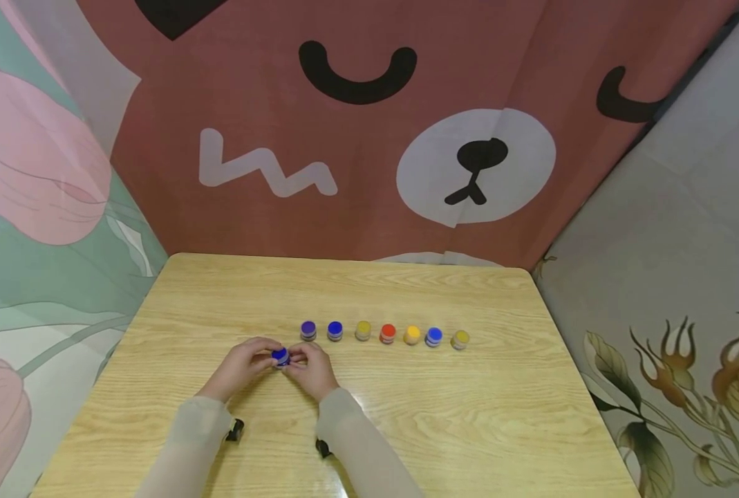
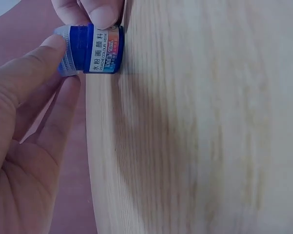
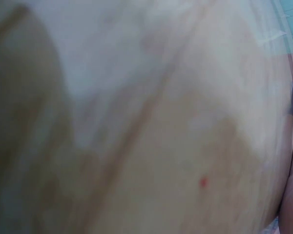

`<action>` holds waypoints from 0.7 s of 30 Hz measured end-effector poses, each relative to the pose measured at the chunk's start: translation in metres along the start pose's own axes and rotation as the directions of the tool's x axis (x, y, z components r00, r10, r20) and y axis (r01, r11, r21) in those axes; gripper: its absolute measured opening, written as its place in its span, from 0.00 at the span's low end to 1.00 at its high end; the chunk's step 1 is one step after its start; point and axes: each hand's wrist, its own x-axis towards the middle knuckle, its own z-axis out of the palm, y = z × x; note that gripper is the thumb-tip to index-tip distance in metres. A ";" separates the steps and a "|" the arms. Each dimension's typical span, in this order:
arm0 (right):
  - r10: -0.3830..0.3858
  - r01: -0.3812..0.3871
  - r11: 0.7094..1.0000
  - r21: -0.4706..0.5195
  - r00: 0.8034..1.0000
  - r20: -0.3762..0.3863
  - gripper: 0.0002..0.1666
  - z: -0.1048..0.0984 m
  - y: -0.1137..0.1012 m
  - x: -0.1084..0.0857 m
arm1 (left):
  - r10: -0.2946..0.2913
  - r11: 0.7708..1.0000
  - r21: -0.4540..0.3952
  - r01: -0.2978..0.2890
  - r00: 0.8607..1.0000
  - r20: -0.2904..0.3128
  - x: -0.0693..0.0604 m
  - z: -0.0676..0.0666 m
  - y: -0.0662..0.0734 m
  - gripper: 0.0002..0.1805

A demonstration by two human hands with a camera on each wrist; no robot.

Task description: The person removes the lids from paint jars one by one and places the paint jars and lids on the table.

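Note:
A small blue paint jar (image 1: pixel 281 356), labelled as gouache colour in the left wrist view, is held between both hands near the table's left middle. My left hand (image 1: pixel 242 364) pinches its clear ribbed lid (image 2: pixel 67 51) with thumb and fingers. On the other side, my right hand (image 1: pixel 314 370) grips the blue jar body (image 2: pixel 103 48); its fingertips (image 2: pixel 101 14) show at the top of the left wrist view. The jar lies tilted on its side there, lid toward the left palm. Only a sliver of the right hand and jar shows in the right wrist view.
Several similar paint jars stand in a row behind the hands: purple (image 1: pixel 308 330), blue (image 1: pixel 334 330), dull yellow (image 1: pixel 363 330), red (image 1: pixel 388 333), orange-yellow (image 1: pixel 412 335), another blue (image 1: pixel 434 337) and another dull yellow (image 1: pixel 460 339). The wooden table (image 1: pixel 469 415) meets printed curtains at its back.

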 end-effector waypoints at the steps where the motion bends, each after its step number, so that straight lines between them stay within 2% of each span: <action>1: 0.003 -0.003 1.000 0.001 1.000 0.001 0.17 0.000 0.000 0.000 | -0.004 1.000 0.000 0.004 1.000 0.003 0.000 0.000 0.000 0.14; 7: 0.017 -0.017 1.000 -0.004 1.000 0.001 0.17 0.001 0.002 0.001 | -0.028 1.000 -0.007 0.028 1.000 0.006 -0.001 0.001 0.000 0.14; 12: 0.016 -0.015 1.000 0.004 1.000 -0.018 0.18 0.005 -0.001 -0.001 | -0.047 0.999 -0.018 0.047 0.999 -0.016 -0.004 0.002 -0.001 0.14; 17: -0.013 0.013 1.000 0.007 0.997 -0.070 0.18 0.012 -0.002 -0.003 | -0.066 0.996 -0.061 0.064 0.997 -0.039 -0.005 0.005 0.000 0.13; 21: -0.036 0.035 0.999 -0.016 0.993 -0.115 0.17 0.015 -0.003 -0.003 | -0.112 0.988 -0.113 0.106 0.992 -0.055 -0.006 0.009 0.000 0.13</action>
